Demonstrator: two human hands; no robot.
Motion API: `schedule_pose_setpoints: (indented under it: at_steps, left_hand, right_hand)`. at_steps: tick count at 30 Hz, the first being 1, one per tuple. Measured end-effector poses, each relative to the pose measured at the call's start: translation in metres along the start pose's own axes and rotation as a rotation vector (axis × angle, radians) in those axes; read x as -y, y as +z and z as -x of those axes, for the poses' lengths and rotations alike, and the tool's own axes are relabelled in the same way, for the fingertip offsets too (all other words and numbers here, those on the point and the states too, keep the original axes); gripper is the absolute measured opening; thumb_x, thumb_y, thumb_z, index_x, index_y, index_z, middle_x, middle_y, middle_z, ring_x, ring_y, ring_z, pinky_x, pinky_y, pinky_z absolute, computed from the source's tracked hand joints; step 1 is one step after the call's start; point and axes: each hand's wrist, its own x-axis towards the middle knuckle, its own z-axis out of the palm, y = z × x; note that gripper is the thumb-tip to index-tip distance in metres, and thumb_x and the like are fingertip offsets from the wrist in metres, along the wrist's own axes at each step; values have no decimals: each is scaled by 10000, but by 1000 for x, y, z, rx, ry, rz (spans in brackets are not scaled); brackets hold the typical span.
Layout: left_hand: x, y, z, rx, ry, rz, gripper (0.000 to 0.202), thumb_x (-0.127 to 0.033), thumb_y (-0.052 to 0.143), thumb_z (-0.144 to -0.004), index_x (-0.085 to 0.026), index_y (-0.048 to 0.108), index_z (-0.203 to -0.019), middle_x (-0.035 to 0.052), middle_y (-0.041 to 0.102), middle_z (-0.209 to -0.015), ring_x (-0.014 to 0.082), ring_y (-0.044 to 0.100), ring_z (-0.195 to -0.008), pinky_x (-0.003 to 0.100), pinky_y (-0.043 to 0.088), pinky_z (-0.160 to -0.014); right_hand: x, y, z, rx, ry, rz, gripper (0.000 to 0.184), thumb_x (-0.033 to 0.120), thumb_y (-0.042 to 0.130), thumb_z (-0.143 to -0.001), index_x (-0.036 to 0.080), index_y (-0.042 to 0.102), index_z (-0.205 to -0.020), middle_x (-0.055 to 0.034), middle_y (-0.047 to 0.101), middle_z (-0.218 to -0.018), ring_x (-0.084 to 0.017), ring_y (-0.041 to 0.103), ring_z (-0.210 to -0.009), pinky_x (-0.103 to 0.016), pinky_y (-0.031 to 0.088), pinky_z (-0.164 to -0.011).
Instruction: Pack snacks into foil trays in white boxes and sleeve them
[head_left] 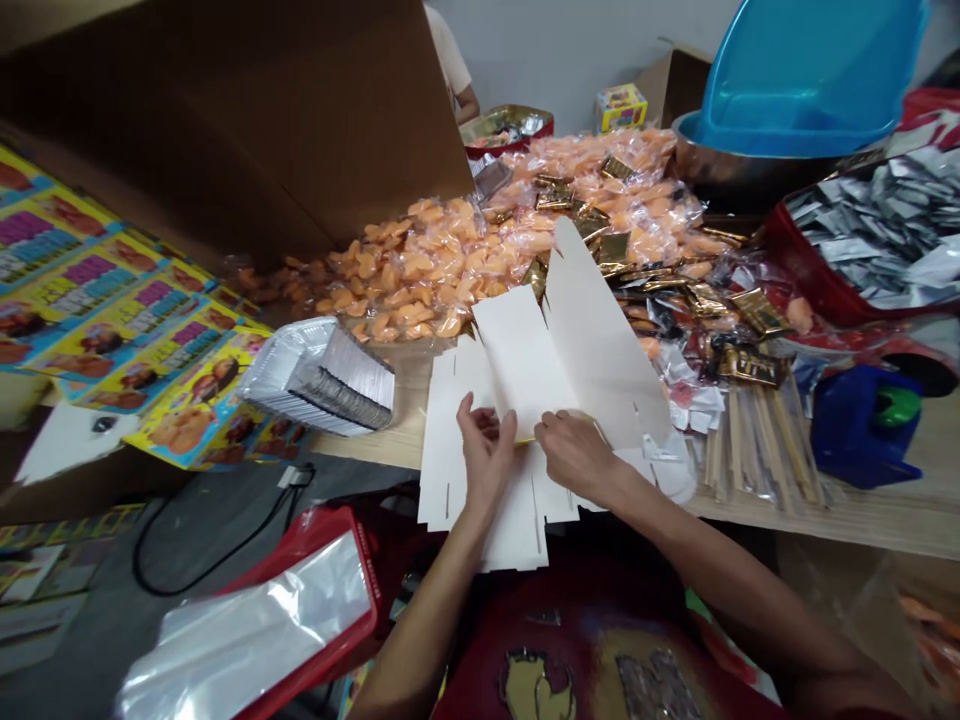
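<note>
Centre of frame: white slotted cardboard blank (521, 350), partly folded. Left hand (486, 455) on it, fingers parted, released. Right hand (577, 455): fingers curled at fold; grasp cannot be told.

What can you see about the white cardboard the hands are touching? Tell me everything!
The white cardboard looks thin and plain, with creases, slits and a little yellow by the hands. It's partly folded: a big pointed panel rises on the right, while lower flaps stick out past the front edge of the wooden table. The left hand and right hand touch its middle.
</note>
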Motion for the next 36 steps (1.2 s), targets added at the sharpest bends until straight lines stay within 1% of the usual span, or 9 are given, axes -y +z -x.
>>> schedule_pose_setpoints:
  at_steps: [3, 6, 13, 15, 19, 26, 30, 34, 36]
  left_hand:
    - [-5, 1, 26, 35, -192, 225, 741, -531, 859, -817, -209, 508, -1385, 77, 649, -1168, 182, 669, -1048, 317, 539, -958]
    - [-19, 5, 40, 95, -264, 306, 582, -535, 880, -797, -165, 620, -1163, 74, 715, -1073, 181, 703, -982, 308, 559, -936]
    - [-56, 5, 33, 256, 9, 232, 410, -384, 891, -812, -188, 623, -1052, 7, 706, -949, 133, 675, -852, 243, 570, -822]
    - [-60, 6, 29, 223, 75, 224, 418, -385, 893, -809, -193, 629, -1069, 9, 712, -957, 135, 681, -848, 243, 575, -814]
    - [-60, 18, 20, 87, 216, 373, 740, -427, 972, -683, -233, 601, -1294, 57, 728, -1196, 201, 727, -1038, 308, 605, -928]
    - [-56, 37, 20, 180, 110, 324, 419, -460, 887, -766, -171, 751, -1038, 90, 790, -1039, 281, 759, -995, 436, 631, -989]
    - [-55, 31, 15, 152, 181, 177, 430, -475, 863, -783, -169, 753, -1063, 109, 791, -1030, 297, 765, -950, 441, 652, -908]
    - [-42, 18, -20, 81, 442, -14, 648, -510, 881, -748, -214, 687, -1290, 174, 665, -1430, 386, 555, -1436, 528, 494, -1184]
    - [-40, 11, -39, 103, 544, -89, 754, -504, 882, -731, -222, 637, -1386, 185, 513, -1606, 395, 354, -1586, 572, 343, -1287]
  right_hand:
    - [1, -2, 11, -67, -9, -69, 304, 35, 459, -955, 115, 736, -1049, -138, 716, -1064, -283, 664, -1024, -408, 513, -934]
    - [7, -2, 20, -169, -64, -241, 282, 72, 468, -977, 126, 714, -1103, -133, 699, -1116, -268, 630, -1009, -406, 509, -934]
    - [-7, -6, 19, -410, -311, -658, 379, -20, 494, -858, 215, 678, -1091, -62, 653, -1061, -218, 595, -993, -342, 517, -877]
    - [-11, -11, 19, -480, -288, -583, 347, -6, 487, -877, 200, 664, -1093, -80, 658, -1071, -233, 598, -1009, -368, 519, -899]
    - [-9, -25, 21, -711, -84, -292, 349, -3, 445, -877, 149, 637, -1125, -160, 666, -1128, -297, 580, -1070, -431, 513, -921]
    - [-8, -46, 20, -436, -64, -258, 257, 21, 479, -860, 167, 663, -965, -123, 682, -1027, -255, 617, -984, -382, 518, -916]
    - [-23, -61, 28, -358, -180, -587, 364, 67, 496, -887, 184, 667, -1186, -107, 695, -1197, -219, 672, -1069, -362, 579, -910]
    - [-17, -103, 54, -454, -283, -1197, 586, 319, 519, -1036, 281, 362, -1599, -125, 602, -1470, -244, 676, -1215, -339, 649, -760]
    - [-10, -123, 65, -586, -291, -1341, 512, 399, 542, -1056, 312, 436, -1549, -102, 639, -1415, -247, 686, -1196, -355, 651, -789]
